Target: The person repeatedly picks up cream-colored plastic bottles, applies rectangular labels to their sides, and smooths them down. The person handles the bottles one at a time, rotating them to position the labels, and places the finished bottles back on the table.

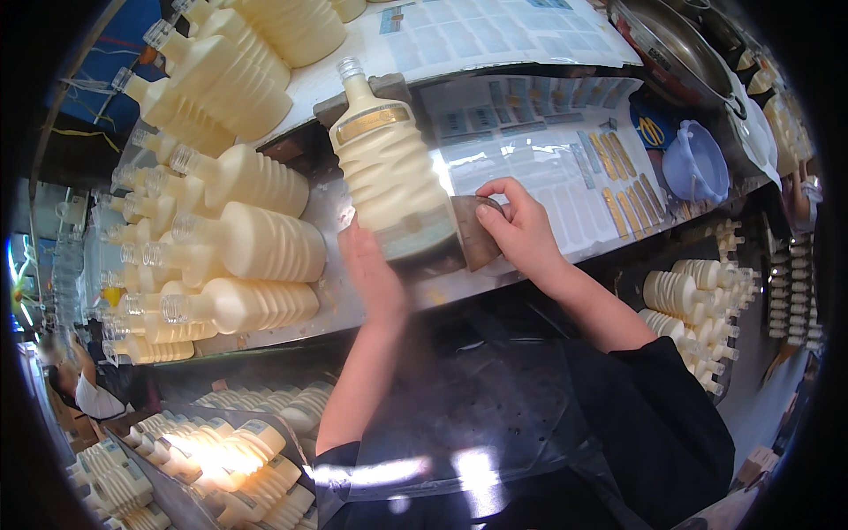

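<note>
In the head view, a cream, wavy-ribbed bottle [389, 168] with a clear threaded neck lies in a dark cradle [395, 90] on the tabletop [340, 305]. The left hand [375, 276] touches its lower side; whether that grip clamps, I cannot tell. The right hand [528, 237] pinches a brown, flat-faced piece [474, 240] beside the base. Ribbed bottles [272, 240] crowd leftward.

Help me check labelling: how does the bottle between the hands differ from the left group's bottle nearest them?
The middle bottle shows a gold strip near its neck; the left bottle shows none in view. The middle bottle's neck points up the picture, the left bottle's leftward. Both are cream and ridged, with clear mouths.
</note>
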The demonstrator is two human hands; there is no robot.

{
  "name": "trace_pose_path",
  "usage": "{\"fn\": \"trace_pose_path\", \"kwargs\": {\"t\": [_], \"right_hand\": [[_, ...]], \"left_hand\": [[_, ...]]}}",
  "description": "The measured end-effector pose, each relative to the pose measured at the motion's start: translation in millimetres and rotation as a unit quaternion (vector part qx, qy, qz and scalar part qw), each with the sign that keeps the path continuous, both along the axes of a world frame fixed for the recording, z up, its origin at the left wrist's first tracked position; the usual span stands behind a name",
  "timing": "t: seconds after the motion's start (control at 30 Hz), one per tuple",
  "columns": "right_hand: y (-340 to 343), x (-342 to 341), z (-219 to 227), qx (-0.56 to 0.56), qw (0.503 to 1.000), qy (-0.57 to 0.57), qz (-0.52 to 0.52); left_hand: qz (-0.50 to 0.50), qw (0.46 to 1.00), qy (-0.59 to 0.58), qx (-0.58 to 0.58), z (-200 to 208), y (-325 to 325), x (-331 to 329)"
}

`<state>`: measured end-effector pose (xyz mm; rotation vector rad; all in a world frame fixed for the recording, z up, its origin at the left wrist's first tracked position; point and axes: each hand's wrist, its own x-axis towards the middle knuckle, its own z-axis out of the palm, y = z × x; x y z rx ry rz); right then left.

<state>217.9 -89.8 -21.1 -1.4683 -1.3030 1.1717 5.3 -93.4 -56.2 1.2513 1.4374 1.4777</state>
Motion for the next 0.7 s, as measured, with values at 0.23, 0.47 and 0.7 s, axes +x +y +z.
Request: {"fn": "trace_pose_path", "kwargs": {"t": [0.23,0.47,0.7], "right_hand": [[-6.1,-13.7,-0.2,0.056,0.998,-0.038,0.017],[8.0,-4.7,-17.9,0.048,0.994,0.092,-0.017],[-1.5,-21.2,29.5,0.426,0.876,-0.215,0.065]], "left_hand": [[-0.013,0.994,0.111,-0.004,7.4,-2.2,-0.2],[-0.027,0.999,0.035,-0.014,5.8,-3.7,-5.4],[-0.03,0.997,-0.006,-0.068,37.1,-8.0,-2.4]]}}
